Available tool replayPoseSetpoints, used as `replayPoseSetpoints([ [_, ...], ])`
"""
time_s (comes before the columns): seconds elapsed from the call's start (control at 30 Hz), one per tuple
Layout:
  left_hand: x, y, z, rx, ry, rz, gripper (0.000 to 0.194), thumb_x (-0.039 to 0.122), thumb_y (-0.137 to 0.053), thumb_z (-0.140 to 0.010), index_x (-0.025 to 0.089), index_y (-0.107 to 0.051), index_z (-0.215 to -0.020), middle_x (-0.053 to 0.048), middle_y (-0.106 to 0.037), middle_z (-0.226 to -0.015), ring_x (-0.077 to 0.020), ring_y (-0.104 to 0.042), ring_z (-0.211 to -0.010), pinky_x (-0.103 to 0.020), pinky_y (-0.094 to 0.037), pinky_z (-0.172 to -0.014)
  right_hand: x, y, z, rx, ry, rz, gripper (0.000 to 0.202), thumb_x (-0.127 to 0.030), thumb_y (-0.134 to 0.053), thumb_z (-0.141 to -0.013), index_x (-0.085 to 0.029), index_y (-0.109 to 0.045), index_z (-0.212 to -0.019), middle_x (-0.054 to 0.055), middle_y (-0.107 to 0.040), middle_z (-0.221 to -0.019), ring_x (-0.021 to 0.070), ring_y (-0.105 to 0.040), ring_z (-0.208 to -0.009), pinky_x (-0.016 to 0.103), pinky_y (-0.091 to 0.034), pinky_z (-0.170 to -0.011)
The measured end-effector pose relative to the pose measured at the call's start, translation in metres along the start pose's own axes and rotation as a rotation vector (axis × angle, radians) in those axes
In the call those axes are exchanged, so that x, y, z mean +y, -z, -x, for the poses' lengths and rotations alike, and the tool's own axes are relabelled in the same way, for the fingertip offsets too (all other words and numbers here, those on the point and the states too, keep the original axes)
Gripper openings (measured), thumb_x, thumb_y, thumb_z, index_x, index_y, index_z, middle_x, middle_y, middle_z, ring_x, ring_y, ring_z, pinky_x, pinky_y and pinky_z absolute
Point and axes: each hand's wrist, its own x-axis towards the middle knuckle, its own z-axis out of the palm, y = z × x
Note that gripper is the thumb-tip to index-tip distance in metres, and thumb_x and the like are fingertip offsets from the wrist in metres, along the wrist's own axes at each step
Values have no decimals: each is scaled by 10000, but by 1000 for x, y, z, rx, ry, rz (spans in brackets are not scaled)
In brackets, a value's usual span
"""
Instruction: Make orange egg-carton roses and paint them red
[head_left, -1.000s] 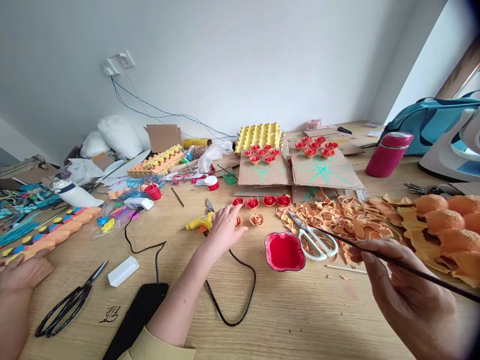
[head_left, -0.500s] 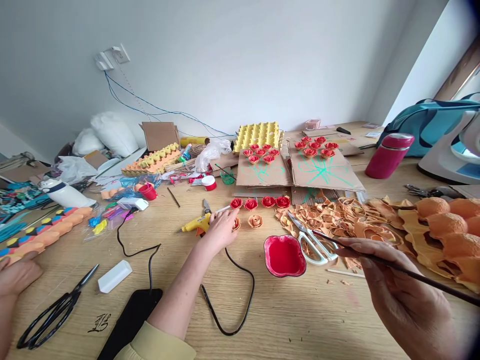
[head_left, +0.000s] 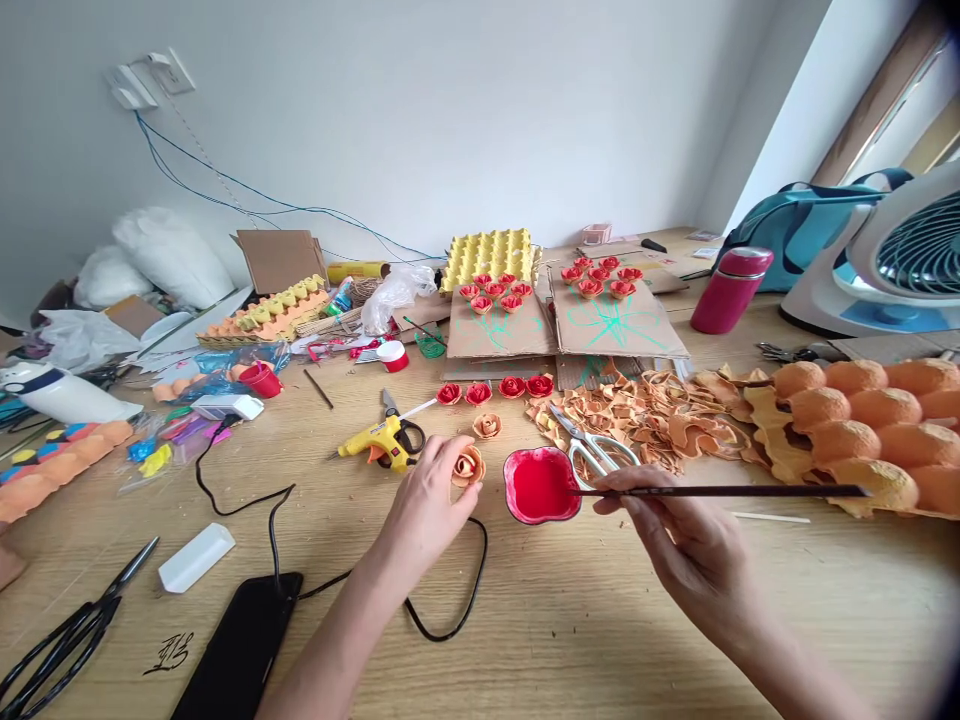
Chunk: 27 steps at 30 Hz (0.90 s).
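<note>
My left hand (head_left: 433,497) pinches an unpainted orange rose (head_left: 468,467) between thumb and fingers. A dark thin brush (head_left: 750,491) lies level in my right hand (head_left: 679,535), its tip over the right rim of a small dish of red paint (head_left: 542,486). Another unpainted rose (head_left: 487,426) sits just behind the held one. Behind it stands a row of several red roses (head_left: 512,387). White-handled scissors (head_left: 600,455) rest beside the dish, partly on orange scraps (head_left: 645,410).
A yellow glue gun (head_left: 375,441) and its black cord lie left of my left hand. At the back, cardboard sheets (head_left: 622,325) carry red roses. Orange egg cartons (head_left: 847,410), a pink bottle (head_left: 731,290) and a fan (head_left: 892,255) stand right; black scissors (head_left: 82,620) lie left.
My left hand has lifted an unpainted rose and drawn it nearer. My right hand has moved left, bringing the brush tip to the paint dish. The view has shifted to the right.
</note>
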Motion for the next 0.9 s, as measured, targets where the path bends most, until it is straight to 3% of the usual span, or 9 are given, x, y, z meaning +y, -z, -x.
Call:
replayPoseSetpoints([
  [0.13,16,-13,26,135,-42,150,454,82,-617,-894,257,-590,-1312,-63,-648,-1159,-235,-712,-1054,-370,-602,-950,-2,-5,-2,-20,12,5,201,-145,-533,-1065,-249,-705,-1068,31,-810,-927,143,-791,-829,205,-577,-735],
  [0.3,21,-27,38,216,-48,240,449,102,-598,-912,241,-577,-1338,-78,-674,-1162,-230,-711,-1040,-369,-612,-939,2,-12,0,-27,17,6,181,-146,-547,-1061,-239,-692,-1007,26,-790,-896,145,-773,-800,218,-574,-736],
  [0.53,16,-36,43,232,5,289,475,150,-621,-906,234,-563,-1369,-91,-715,-1178,-237,-734,-1028,-366,-628,-892,-3,-14,-4,-63,7,-11,149,-151,-552,-1050,-239,-666,-1014,6,-743,-822,150,-730,-737,240,-559,-701],
  [0.9,11,-35,44,212,24,284,464,166,-652,-910,244,-564,-1358,-94,-728,-1212,-250,-739,-1067,-376,-623,-922,-10,-14,-10,-81,-69,-47,165,-210,-538,-1062,-238,-660,-955,17,-744,-791,174,-734,-721,275,-564,-697],
])
